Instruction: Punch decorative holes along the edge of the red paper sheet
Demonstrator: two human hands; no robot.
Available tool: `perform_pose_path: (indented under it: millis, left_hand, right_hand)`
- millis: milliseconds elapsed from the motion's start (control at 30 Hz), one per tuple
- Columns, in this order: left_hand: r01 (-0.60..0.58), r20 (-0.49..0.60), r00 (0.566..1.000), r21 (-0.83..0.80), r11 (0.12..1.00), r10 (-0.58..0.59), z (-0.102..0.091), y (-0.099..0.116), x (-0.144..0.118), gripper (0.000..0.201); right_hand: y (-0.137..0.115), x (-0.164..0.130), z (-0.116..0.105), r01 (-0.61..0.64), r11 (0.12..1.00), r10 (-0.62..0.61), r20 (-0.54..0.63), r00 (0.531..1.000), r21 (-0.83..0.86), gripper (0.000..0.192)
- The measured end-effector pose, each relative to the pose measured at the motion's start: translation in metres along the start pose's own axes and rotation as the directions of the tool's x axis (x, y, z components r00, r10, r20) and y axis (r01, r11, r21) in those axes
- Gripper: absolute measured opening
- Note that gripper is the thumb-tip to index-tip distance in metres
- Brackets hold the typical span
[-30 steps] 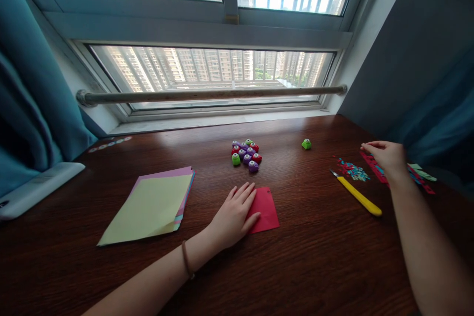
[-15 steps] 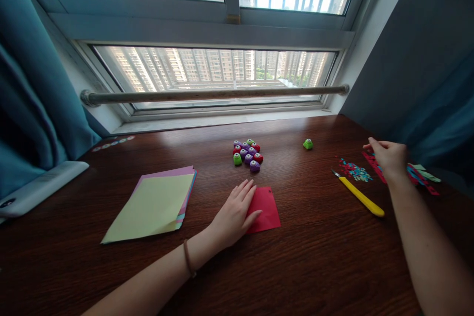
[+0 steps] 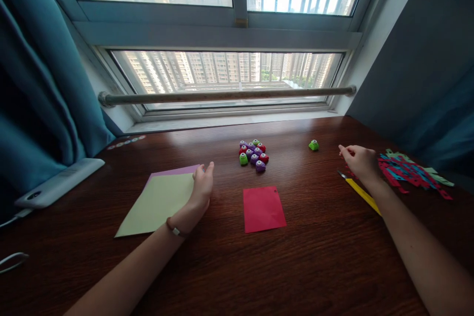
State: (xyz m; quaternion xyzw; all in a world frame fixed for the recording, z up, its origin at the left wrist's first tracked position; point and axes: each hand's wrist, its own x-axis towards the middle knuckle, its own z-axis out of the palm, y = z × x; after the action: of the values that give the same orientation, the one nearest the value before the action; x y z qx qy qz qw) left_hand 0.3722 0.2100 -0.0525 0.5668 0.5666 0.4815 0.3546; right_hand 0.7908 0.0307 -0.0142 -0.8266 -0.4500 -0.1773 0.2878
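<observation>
Nearest to us on the dark wooden desk point(image 3: 296, 266), our left hand point(image 3: 200, 190) rests its fingers at the right edge of the paper stack point(image 3: 159, 200), yellow-green sheet on top, fingers loosely apart and clamped on nothing. At three o'clock from that hand the red paper square point(image 3: 263, 209) lies flat and untouched. Farther out at two o'clock, our right hand point(image 3: 358, 162) hovers over the yellow craft knife point(image 3: 361, 192); we cannot tell whether its curled fingers pinch anything. Just past it sits a pile of paper scraps point(image 3: 407, 170). At twelve o'clock lie a cluster of small punches point(image 3: 252, 154) and a lone green punch point(image 3: 314, 145).
</observation>
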Motion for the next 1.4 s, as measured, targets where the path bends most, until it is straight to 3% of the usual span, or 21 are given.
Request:
perform_pose_path:
  millis: [200, 300, 367, 500, 567, 633, 800, 967, 1100, 1200, 1400]
  left_hand:
    - [-0.135, -0.026, 0.990, 0.172, 0.976, 0.142, -0.007, 0.002, 0.012, 0.032]
    - [-0.323, 0.095, 0.946, 0.228, 0.918, 0.309, -0.005, 0.011, -0.008, 0.030]
    - [-0.523, 0.304, 0.838, 0.206, 0.827, 0.454, -0.002, 0.019, -0.032, 0.029]
    - [-0.787, 0.634, 0.524, 0.105, 0.608, 0.569, 0.005, 0.028, -0.075, 0.038]
    - [-0.833, 0.702, 0.448, 0.104, 0.543, 0.553, 0.007, 0.027, -0.085, 0.048]
    - [-0.848, 0.733, 0.437, 0.142, 0.511, 0.521, 0.008, 0.023, -0.087, 0.052]
    - [-0.852, 0.771, 0.448, 0.216, 0.476, 0.452, 0.010, 0.016, -0.081, 0.053]
    - [-0.854, 0.787, 0.450, 0.242, 0.460, 0.422, 0.010, 0.017, -0.081, 0.053]
    - [-0.858, 0.795, 0.443, 0.242, 0.453, 0.414, 0.010, 0.017, -0.081, 0.052]
    - [-0.859, 0.798, 0.439, 0.237, 0.454, 0.414, 0.010, 0.017, -0.081, 0.053]
    - [-0.854, 0.796, 0.436, 0.218, 0.472, 0.420, 0.009, 0.018, -0.081, 0.051]
  right_hand:
    - [-0.016, -0.007, 0.005, 0.105, 0.995, -0.105, 0.012, 0.994, 0.000, 0.035]
    - [-0.031, -0.015, 0.012, 0.197, 0.980, -0.198, 0.053, 0.979, 0.024, 0.041]
    - [-0.044, -0.024, 0.018, 0.268, 0.962, -0.271, 0.088, 0.958, 0.048, 0.044]
    - [-0.075, -0.050, 0.031, 0.408, 0.902, -0.428, 0.167, 0.888, 0.142, 0.035]
    - [-0.090, -0.062, 0.034, 0.472, 0.856, -0.511, 0.203, 0.835, 0.211, 0.023]
    - [-0.104, -0.072, 0.034, 0.539, 0.794, -0.601, 0.225, 0.767, 0.283, 0.020]
    - [-0.127, -0.084, 0.031, 0.643, 0.659, -0.747, 0.242, 0.619, 0.391, 0.041]
    - [-0.130, -0.080, 0.033, 0.649, 0.621, -0.782, 0.288, 0.553, 0.440, 0.052]
    - [-0.143, -0.068, 0.045, 0.689, 0.537, -0.841, 0.246, 0.482, 0.486, 0.062]
    - [-0.158, -0.061, 0.056, 0.711, 0.511, -0.857, 0.224, 0.464, 0.483, 0.066]
    - [-0.161, -0.061, 0.062, 0.666, 0.524, -0.842, 0.206, 0.499, 0.531, 0.061]
